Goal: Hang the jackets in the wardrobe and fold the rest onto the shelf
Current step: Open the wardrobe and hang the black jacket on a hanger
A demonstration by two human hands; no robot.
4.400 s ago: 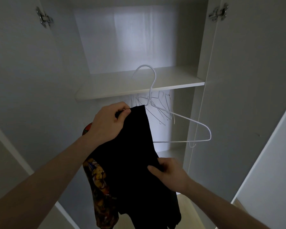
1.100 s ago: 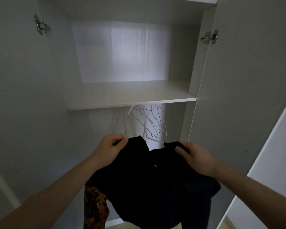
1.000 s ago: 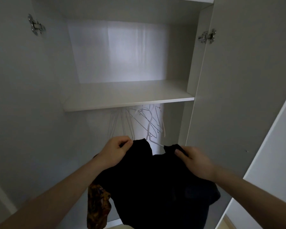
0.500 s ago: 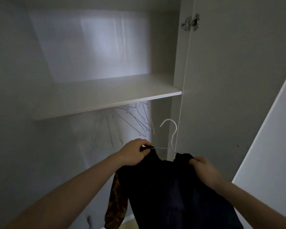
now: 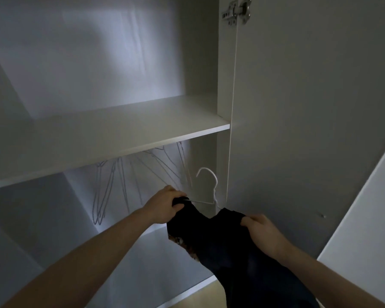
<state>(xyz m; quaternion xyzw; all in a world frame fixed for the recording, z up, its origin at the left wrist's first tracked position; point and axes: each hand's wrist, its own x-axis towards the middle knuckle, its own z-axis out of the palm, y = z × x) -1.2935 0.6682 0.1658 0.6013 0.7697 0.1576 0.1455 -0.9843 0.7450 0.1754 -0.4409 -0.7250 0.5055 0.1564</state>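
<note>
Scene: A person stands at an open white wardrobe (image 5: 298, 107), dressing a black jacket (image 5: 227, 236) onto a white wire hanger (image 5: 212, 187).
Left hand: The left hand (image 5: 165, 206) is curled round one shoulder of the jacket and the hanger's arm beneath it.
Right hand: The right hand (image 5: 261, 232) pinches the opposite shoulder, set apart from the left with the collar between them.
Jacket: It hangs below both hands, soft and matte, its folds lost in the dim light; the hook rises above the gap between the hands.
Second garment: A patterned orange-brown cloth (image 5: 182, 243) peeks out below the left hand, behind the jacket; what it is cannot be told.
Spare hangers: Thin wire hangers (image 5: 125, 183) dangle beyond the left hand, under the shelf (image 5: 120, 134); the rail itself is hidden.
Shelf: Flat, smooth white board above both hands.
Risk: The slick wire may let a shoulder slide off if either grip loosens before the hook is on the rail; the hook could also snag the crowded spare hangers, judging by how close they are.
</note>
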